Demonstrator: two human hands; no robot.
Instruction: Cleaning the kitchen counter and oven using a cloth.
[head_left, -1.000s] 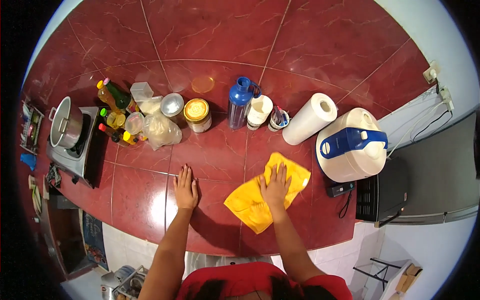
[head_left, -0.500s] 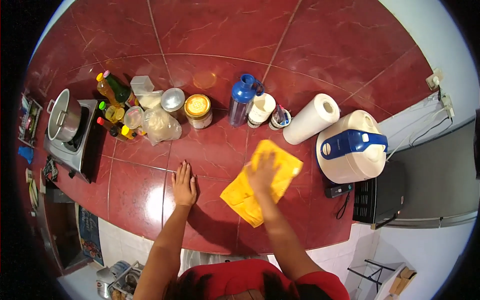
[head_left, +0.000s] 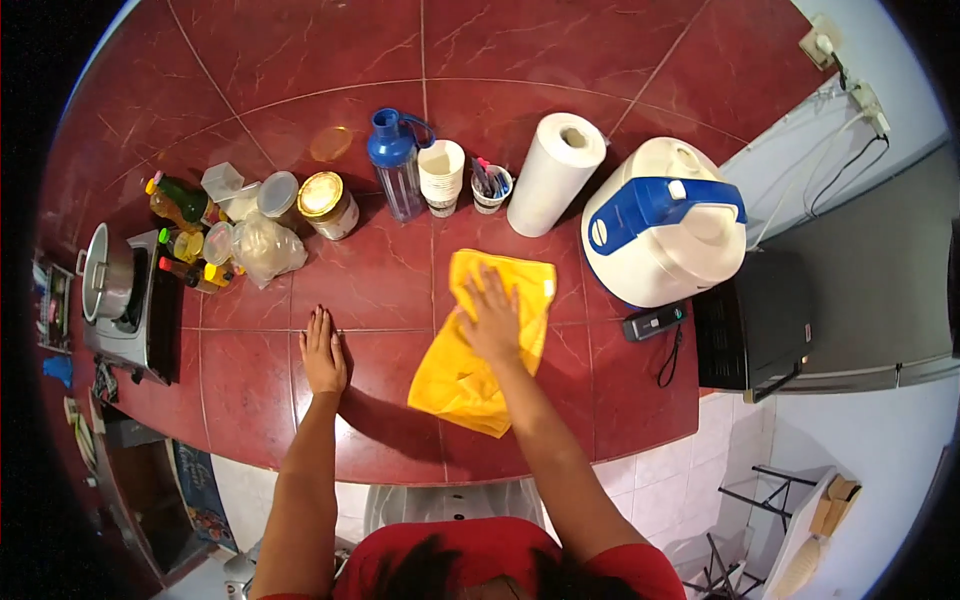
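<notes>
A yellow cloth (head_left: 460, 380) lies partly spread, with loose wrinkles, on the red tiled counter (head_left: 375, 280). My right hand (head_left: 490, 325) rests palm down on its upper part, fingers spread and pressing it to the tiles. To the left, my left hand (head_left: 323, 352) lies flat on the bare tiles, its fingers stretched out and nothing in it. Beyond the cloth stand a blue-topped bottle (head_left: 393, 165), a stack of paper cups (head_left: 441, 178), a cup of pens (head_left: 490, 188) and a paper towel roll (head_left: 556, 175).
A white and blue rice cooker (head_left: 665, 225) stands at the right, with a small black device (head_left: 653, 322) before it. Leftward are a lidded tin (head_left: 328, 205), a plastic bag (head_left: 268, 250), several bottles (head_left: 180, 200) and a stove (head_left: 150, 320) bearing a pot (head_left: 107, 275).
The view has swung, so the counter things sit farther left in it. My right hand's fingers now point more to the upper left, and the cloth's far end looks wider. My left hand stays put.
</notes>
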